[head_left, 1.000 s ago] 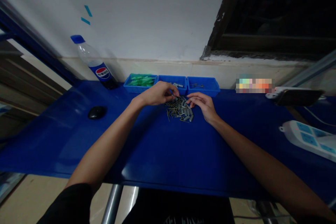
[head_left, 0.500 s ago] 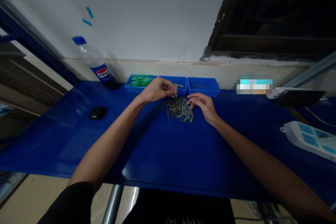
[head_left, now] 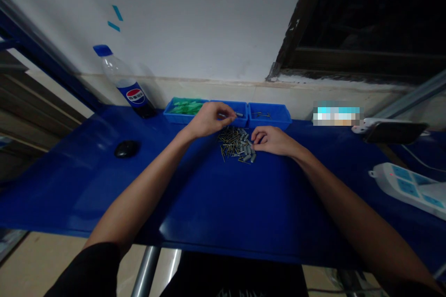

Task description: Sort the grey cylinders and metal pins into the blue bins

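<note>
A pile of thin brass-coloured nails or screws (head_left: 228, 143) and short grey cylinders (head_left: 247, 150) lies mid-table. My left hand (head_left: 211, 119) is over the front edge of the middle blue bin (head_left: 246, 112), its fingers curled toward the thumb; whatever is between them is hidden. One grey cylinder shows in that bin beside the fingertips. At the right edge of the pile, my right hand (head_left: 272, 140) has its fingers bent inward, and thumb and fingertips close at a grey piece. Green pieces (head_left: 186, 106) fill the left bin. In the right bin (head_left: 286, 113) lie a few thin metal pins (head_left: 261, 114).
A cola bottle (head_left: 134, 95) stands at the back left against the wall. A black mouse (head_left: 126, 149) lies nearer me. To the right are a dark phone-like object (head_left: 395, 132), a blurred-out item (head_left: 337, 113) and a white power strip (head_left: 400, 185).
My left hand has risen slightly from the pile, where a grey cylinder showed at its fingertips, toward the middle bin. My right hand has turned and curled its fingers at the pile's right edge.
</note>
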A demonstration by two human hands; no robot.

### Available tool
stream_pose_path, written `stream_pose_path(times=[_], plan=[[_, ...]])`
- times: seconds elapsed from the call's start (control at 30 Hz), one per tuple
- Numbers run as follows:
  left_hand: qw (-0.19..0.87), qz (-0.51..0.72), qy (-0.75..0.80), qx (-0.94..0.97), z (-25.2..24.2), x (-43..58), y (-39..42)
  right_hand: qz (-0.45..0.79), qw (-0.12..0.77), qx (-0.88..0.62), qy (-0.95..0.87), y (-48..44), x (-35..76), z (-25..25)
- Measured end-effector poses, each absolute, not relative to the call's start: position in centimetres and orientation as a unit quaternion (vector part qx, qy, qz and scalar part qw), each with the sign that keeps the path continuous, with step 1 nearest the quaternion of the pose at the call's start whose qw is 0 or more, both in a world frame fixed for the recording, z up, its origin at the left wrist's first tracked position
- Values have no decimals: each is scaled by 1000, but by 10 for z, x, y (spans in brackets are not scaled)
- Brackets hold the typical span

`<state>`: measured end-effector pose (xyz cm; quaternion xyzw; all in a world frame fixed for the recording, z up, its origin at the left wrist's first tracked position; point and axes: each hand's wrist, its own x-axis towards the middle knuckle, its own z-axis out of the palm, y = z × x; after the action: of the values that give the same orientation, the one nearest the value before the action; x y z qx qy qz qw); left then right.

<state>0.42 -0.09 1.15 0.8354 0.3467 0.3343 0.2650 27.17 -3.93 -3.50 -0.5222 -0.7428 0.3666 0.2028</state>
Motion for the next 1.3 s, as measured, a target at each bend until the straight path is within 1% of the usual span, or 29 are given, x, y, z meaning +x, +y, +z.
stream_pose_path(times=[0.07, 0.17, 0.33, 0.4, 0.47, 0.53, 0.6, 0.7, 0.8, 0.93, 1.03, 1.17, 1.23, 1.3], plan=[[266, 297, 320, 859, 14, 7, -5, 354, 183, -525, -752, -41, 270, -34], [250, 255, 289, 888, 18, 11, -11, 338, 177, -528, -759, -43, 266, -35], [220, 232, 279, 905, 20, 13, -14, 312, 170, -561, -748, -42, 268, -33], [221, 234, 279, 905, 20, 12, -14, 328, 176, -569, -733, -41, 272, -31], [225, 236, 276, 904, 21, 12, -13, 378, 192, -565, -708, -40, 276, -27], [231, 237, 272, 904, 21, 12, -14, 442, 224, -543, -678, -39, 278, -21], [238, 236, 269, 903, 22, 12, -14, 480, 274, -519, -652, -39, 278, -15], [262, 235, 276, 894, 21, 13, -15, 482, 363, -506, -617, -41, 274, -8], [314, 260, 285, 867, 17, 18, -17, 492, 437, -482, -579, -45, 268, -4], [391, 317, 283, 816, 9, 27, -18, 513, 487, -446, -549, -50, 260, -4], [439, 356, 296, 770, 5, 32, -19, 506, 495, -432, -559, -53, 254, -5], [481, 348, 303, 746, 5, 32, -19, 489, 479, -445, -577, -53, 251, -5], [477, 352, 322, 738, 3, 30, -16, 465, 451, -473, -597, -51, 254, -4], [467, 377, 354, 717, -2, 28, -10, 432, 392, -501, -640, -49, 261, -3]])
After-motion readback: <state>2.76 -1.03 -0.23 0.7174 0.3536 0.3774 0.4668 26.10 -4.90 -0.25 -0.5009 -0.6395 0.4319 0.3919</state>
